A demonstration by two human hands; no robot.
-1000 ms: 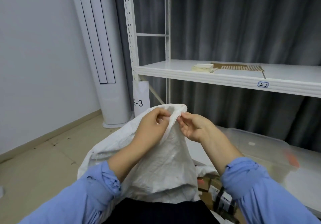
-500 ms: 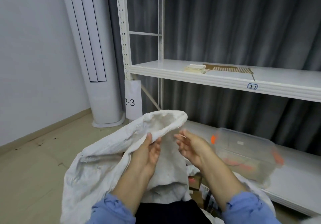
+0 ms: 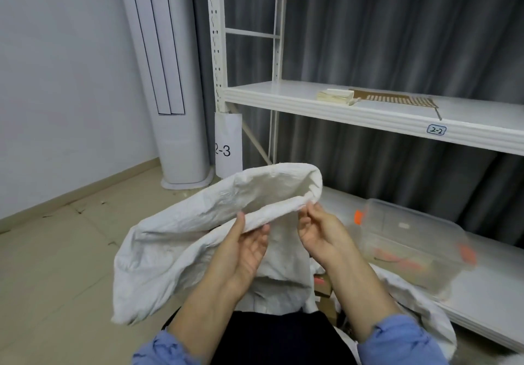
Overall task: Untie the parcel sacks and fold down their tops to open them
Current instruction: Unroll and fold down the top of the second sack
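Gaping wide, the sack [image 3: 198,240] mouth is seen turned toward the far right, where a second ago its top was pinched shut high between both hands. Half a second ago the hands were held just below the rim, apart from it; now the near rim is gripped again. The left hand [image 3: 243,251] is turned palm up, its thumb laid over the near rim and its fingers curled beneath it. The right hand [image 3: 320,231] is raised to the rim's right end, where the cloth is pinched in the fingertips. The sack is held low in the middle, its body slumped to the left over the floor [image 3: 56,251].

Behind it a white rack [image 3: 283,101] is stood against a grey curtain [image 3: 397,24]. On the upper shelf a paper stack [image 3: 336,96] and a brown card strip [image 3: 397,100] are laid side by side. A clear box [image 3: 411,240] with orange clips is set on the lower shelf, right of the hands. A sheet [image 3: 228,143] marked 2-3 is hung on the rack's left post, beside a tall white air conditioner [image 3: 170,81]. Parcels [image 3: 321,282] under the sack are mostly hidden by the right forearm and the cloth.
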